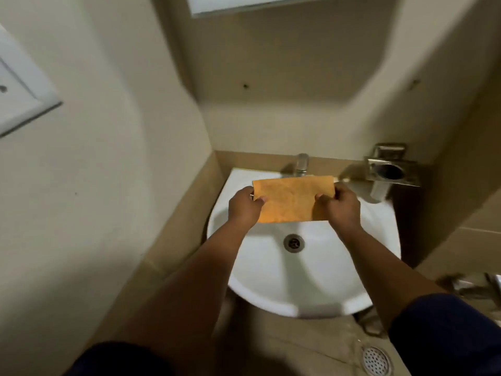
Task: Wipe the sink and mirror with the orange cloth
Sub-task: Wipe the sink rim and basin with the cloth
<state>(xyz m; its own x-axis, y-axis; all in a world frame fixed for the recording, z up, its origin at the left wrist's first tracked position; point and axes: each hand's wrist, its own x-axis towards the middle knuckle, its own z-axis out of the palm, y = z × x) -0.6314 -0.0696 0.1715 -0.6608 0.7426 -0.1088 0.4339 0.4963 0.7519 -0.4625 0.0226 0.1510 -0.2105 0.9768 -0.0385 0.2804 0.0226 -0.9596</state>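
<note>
**Cloth held ready, wiping not yet begun**

I see my left hand [245, 206] pinching the left edge of the orange cloth [291, 199], and my right hand [340, 207] pinching its right edge. The cloth hangs flat between them, above the sink [271, 280], toward the 12 o'clock side near the tap [301, 164]. It touches no surface, so I judge nothing is wiped yet. The mirror [257, 4], at 12 o'clock high on the wall, also waits.

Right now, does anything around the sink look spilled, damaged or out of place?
Nothing spilled or broken. Both hands, left hand and right hand, hold the orange cloth stretched flat over the sink. Only oddity: two small dark holes in the wall above the tap.
</note>
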